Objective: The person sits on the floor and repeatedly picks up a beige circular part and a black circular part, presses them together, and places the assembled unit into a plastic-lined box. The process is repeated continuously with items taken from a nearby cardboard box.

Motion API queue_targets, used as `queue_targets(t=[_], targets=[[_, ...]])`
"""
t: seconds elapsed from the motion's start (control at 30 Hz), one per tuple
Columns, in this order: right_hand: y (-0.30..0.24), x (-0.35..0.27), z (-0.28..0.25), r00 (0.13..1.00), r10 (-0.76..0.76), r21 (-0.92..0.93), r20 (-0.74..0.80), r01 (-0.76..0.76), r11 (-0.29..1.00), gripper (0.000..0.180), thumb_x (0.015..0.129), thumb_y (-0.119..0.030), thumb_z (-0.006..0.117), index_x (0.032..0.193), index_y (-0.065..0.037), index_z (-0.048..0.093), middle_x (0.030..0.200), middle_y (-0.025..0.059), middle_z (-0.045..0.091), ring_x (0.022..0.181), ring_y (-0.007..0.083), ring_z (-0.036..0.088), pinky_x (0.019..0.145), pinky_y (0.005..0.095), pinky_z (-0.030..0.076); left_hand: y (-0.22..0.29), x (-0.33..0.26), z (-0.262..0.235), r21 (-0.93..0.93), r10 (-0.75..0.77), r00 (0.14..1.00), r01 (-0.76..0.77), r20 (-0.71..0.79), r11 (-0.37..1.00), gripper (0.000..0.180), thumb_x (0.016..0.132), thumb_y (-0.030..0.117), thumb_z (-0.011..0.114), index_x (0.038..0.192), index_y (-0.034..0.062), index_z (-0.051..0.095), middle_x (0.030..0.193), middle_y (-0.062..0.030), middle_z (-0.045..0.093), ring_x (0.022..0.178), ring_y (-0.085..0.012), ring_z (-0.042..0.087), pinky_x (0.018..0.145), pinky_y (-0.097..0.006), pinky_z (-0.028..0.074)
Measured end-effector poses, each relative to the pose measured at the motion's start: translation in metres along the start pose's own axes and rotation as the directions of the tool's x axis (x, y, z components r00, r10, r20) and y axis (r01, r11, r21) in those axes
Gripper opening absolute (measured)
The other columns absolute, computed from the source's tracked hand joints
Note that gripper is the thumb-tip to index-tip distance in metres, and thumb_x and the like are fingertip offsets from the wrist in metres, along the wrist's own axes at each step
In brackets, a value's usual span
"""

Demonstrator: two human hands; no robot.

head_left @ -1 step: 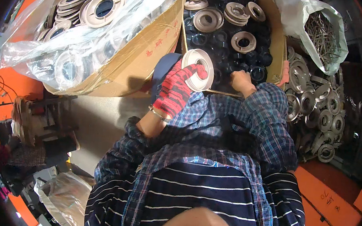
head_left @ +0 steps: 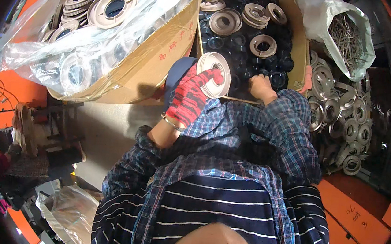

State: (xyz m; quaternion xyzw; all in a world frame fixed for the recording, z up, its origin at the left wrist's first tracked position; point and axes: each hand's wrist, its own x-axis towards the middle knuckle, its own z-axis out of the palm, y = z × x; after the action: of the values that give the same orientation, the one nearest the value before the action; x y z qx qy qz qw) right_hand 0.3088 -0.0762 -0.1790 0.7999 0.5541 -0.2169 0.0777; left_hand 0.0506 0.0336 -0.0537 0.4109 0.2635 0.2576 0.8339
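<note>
My left hand [head_left: 191,93], in a red and black striped glove, grips a beige plastic ring [head_left: 210,66] at the near left edge of a cardboard box, its thumb over the ring's central hole. Inside that box lie many dark, cup-shaped plastic parts [head_left: 238,55]. Several more beige rings [head_left: 263,45] rest on top of these dark parts. My bare right hand [head_left: 261,88] reaches in at the box's near side, its fingers curled down among the dark parts. Whatever those fingers hold is hidden.
Left of the box, a larger carton [head_left: 164,55] lined with clear plastic holds stacked beige rings [head_left: 114,8]. To the right, a white sack [head_left: 318,18] contains thin metal-looking strips, above a heap of grey rings [head_left: 347,110]. Orange beams [head_left: 345,202] run along the right side.
</note>
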Motion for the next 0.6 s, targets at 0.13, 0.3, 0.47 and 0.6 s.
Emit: queue_targets(t=[0.13,0.3,0.47,0.6], targets=[[-0.027,-0.027,-0.064,0.855,0.14,0.612,-0.499,0.233,0.756,0.02,0.077,-0.021,0.079,0.087,-0.005,0.074,0.129,0.0179,0.064,0.121,0.0376,0.057,0.105,0.0443,0.042,-0.011,-0.003,-0.008,0.045,0.078,0.994,-0.074,-0.079,0.996,0.04,0.097,0.011,0.064,0.134,0.0006,0.053,0.123,-0.0094,0.064,0.114,-0.0176,0.062,0.099,-0.03,0.051],[-0.097,-0.097,-0.105,0.706,-0.119,0.505,-0.698,0.603,0.617,0.015,0.078,-0.015,0.078,0.088,-0.007,0.069,0.144,0.0216,0.051,0.136,0.0366,0.044,0.114,0.0438,0.034,-0.006,-0.007,-0.004,0.6,0.353,0.92,-0.38,0.168,0.705,0.037,0.09,-0.002,0.065,0.127,-0.0004,0.062,0.125,-0.0132,0.064,0.113,-0.0245,0.063,0.096,-0.034,0.052],[-0.111,-0.127,-0.121,0.748,-0.046,0.602,-0.662,0.568,0.56,0.053,0.078,-0.015,0.081,0.125,-0.003,0.061,0.142,0.0204,0.052,0.131,0.0349,0.052,0.111,0.0401,0.04,0.023,-0.027,0.012,0.645,0.349,0.904,-0.422,0.247,0.637,0.041,0.091,0.005,0.067,0.131,-0.0004,0.06,0.123,-0.0135,0.065,0.112,-0.0206,0.063,0.095,-0.032,0.051],[-0.114,-0.122,-0.11,0.758,0.022,0.706,-0.652,0.595,0.384,0.071,0.08,-0.014,0.081,0.142,0.001,0.049,0.144,0.0168,0.053,0.128,0.0284,0.055,0.109,0.0379,0.043,0.026,-0.039,0.033,0.447,0.225,0.964,-0.264,0.14,0.855,0.061,0.09,0.016,0.073,0.142,-0.0026,0.048,0.126,-0.0135,0.064,0.111,-0.0172,0.061,0.096,-0.032,0.049]])
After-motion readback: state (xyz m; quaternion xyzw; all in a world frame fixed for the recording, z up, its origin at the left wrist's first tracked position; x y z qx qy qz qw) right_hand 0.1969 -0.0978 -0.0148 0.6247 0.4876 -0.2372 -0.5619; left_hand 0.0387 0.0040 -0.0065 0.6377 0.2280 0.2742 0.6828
